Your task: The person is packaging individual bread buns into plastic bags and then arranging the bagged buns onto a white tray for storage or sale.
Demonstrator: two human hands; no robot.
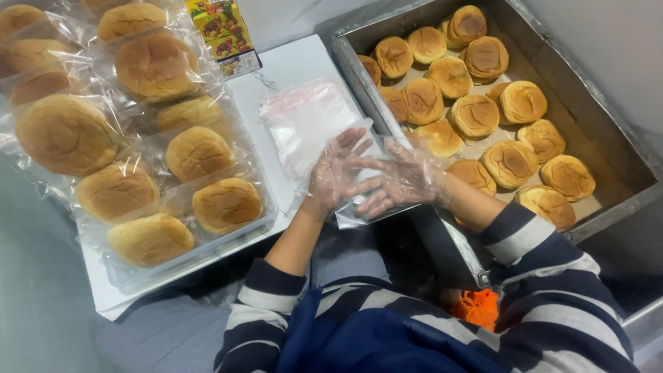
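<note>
Working both gloved hands on a clear bag: left hand and right hand pinch it, its opening hard to see.

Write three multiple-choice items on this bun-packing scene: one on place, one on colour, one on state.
1. Where do the unwrapped buns lie?
A. in the metal tray
B. on the floor
C. in a basket

2. What colours are the sleeves?
A. red and yellow
B. navy and white stripes
C. plain green

3. What covers the buns at left?
A. foil
B. nothing
C. clear plastic bags

Answers:
1 A, the bare buns fill the metal tray at right.
2 B, both sleeves show dark and white bands.
3 C, shiny clear film wraps each one.
</note>
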